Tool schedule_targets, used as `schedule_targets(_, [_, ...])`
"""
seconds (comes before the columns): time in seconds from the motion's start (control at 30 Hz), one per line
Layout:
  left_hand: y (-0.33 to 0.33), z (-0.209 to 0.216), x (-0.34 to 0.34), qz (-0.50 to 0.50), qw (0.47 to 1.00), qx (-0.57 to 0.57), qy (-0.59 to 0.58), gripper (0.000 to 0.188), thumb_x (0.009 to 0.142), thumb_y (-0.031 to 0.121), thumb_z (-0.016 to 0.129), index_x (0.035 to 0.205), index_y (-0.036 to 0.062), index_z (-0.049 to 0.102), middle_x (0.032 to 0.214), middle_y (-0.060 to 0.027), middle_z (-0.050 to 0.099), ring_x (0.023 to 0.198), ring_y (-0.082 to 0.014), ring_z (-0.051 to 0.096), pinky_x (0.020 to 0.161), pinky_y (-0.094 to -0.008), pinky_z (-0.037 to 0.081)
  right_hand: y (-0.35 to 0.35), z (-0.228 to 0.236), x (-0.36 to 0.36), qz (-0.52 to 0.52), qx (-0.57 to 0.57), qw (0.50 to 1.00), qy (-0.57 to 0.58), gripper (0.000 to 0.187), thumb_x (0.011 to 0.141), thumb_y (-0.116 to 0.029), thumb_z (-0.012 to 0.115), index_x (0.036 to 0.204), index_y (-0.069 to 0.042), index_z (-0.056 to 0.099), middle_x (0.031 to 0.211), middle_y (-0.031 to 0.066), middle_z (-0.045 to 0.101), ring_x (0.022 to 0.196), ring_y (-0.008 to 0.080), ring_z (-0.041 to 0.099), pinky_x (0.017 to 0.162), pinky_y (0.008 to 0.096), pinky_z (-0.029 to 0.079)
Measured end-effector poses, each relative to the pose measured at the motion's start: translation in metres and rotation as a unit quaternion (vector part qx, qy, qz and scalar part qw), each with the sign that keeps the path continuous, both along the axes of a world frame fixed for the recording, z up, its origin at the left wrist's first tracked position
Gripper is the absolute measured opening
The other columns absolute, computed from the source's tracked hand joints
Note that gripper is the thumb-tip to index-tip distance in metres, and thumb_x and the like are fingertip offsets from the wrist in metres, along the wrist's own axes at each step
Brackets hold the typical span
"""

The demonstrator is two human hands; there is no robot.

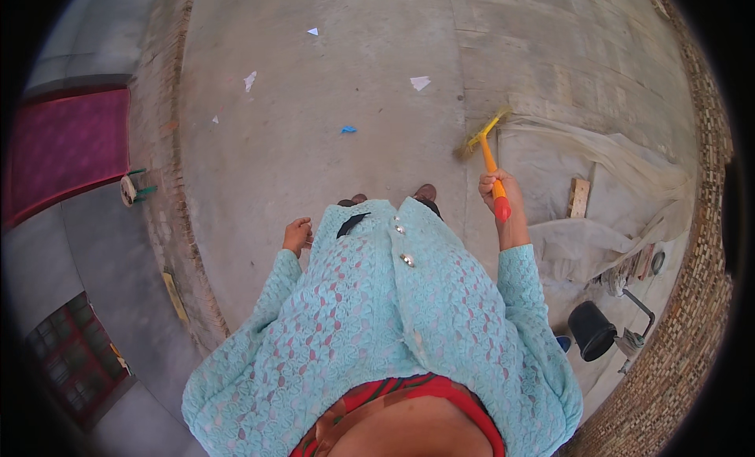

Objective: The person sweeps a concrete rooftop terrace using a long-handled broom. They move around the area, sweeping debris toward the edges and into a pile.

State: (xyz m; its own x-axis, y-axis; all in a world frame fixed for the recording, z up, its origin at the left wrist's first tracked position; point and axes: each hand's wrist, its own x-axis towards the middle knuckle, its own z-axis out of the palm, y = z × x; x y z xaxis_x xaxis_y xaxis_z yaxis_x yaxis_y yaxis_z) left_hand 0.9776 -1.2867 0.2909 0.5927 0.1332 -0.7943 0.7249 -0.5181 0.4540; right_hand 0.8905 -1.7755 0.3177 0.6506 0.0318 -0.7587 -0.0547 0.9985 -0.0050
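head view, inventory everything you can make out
concrete ground: 1, grey, centre
paper-like scraps: at least 4, white, ahead
crumpled scrap: 1, blue, ahead
bristled broom: 1, orange-yellow, right
plastic sheeting: 1, translucent, right
wooden board: 1, tan, right
round bucket: 1, black, lower right
brick wall: 1, brown, right
round stool: 1, white-green, left
cloth curtain: 1, magenta, left
window: 1, red-framed, lower left
lacy cardigan: 1, turquoise, below
shoes: 2, brown, centre
left hand: 1, bare, left
right hand: 1, bare, gripping broom

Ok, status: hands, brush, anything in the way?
Right hand gripping orange-handled brush. Left hand beside cardigan, grip unclear. White scraps, blue scrap on floor ahead.
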Motion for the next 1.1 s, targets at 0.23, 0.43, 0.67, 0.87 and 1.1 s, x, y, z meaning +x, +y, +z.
schedule_targets(0.23, [-0.009,0.018,-0.008,0.007,1.000,0.011,-0.007,0.031,0.076,0.012,0.047,0.105,0.0046,0.051,0.065,-0.0044,0.051,0.052,-0.0139,0.051,0.044,-0.0290,0.047,-0.035,-0.008,0.035,0.016,0.020,0.991,-0.131,0.013,0.069,0.003,0.040,0.079,-0.001,0.032,0.061,0.0033,0.038,0.049,0.0082,0.039,0.041,0.0184,0.035])
schedule_targets(0.43, [0.009,0.005,-0.020,0.042,0.999,0.023,0.017,0.032,0.076,0.013,0.046,0.107,0.0050,0.050,0.064,-0.0043,0.050,0.050,-0.0155,0.052,0.042,-0.0313,0.048,-0.041,0.018,0.067,0.068,-0.108,0.985,-0.116,0.022,0.069,0.004,0.042,0.087,0.001,0.032,0.064,0.0040,0.038,0.047,0.0070,0.038,0.039,0.0173,0.035])
schedule_targets(0.67, [-0.026,-0.047,0.004,0.130,0.986,-0.031,0.100,0.031,0.076,0.013,0.047,0.106,0.0055,0.050,0.065,-0.0044,0.050,0.048,-0.0152,0.051,0.042,-0.0310,0.048,-0.048,0.086,0.073,0.035,-0.066,0.996,-0.058,0.017,0.070,0.003,0.040,0.085,0.003,0.032,0.067,0.0043,0.038,0.048,0.0058,0.039,0.040,0.0168,0.038])
schedule_targets(0.87, [-0.103,-0.058,0.078,0.072,0.987,-0.117,0.077,0.032,0.077,0.013,0.045,0.108,0.0040,0.048,0.066,-0.0034,0.049,0.049,-0.0129,0.050,0.042,-0.0275,0.046,-0.071,0.098,0.087,-0.039,0.000,0.999,-0.016,0.013,0.070,0.003,0.039,0.083,0.005,0.034,0.066,0.0043,0.038,0.049,0.0067,0.041,0.041,0.0170,0.039])
schedule_targets(1.1, [-0.129,-0.029,0.116,0.127,0.988,-0.086,0.033,0.034,0.076,0.013,0.046,0.109,0.0037,0.047,0.067,-0.0038,0.049,0.049,-0.0121,0.050,0.041,-0.0267,0.046,-0.120,0.037,0.123,-0.102,0.063,0.993,-0.012,0.019,0.073,-0.001,0.040,0.090,0.008,0.036,0.064,0.0047,0.041,0.054,0.0104,0.046,0.050,0.0214,0.045])
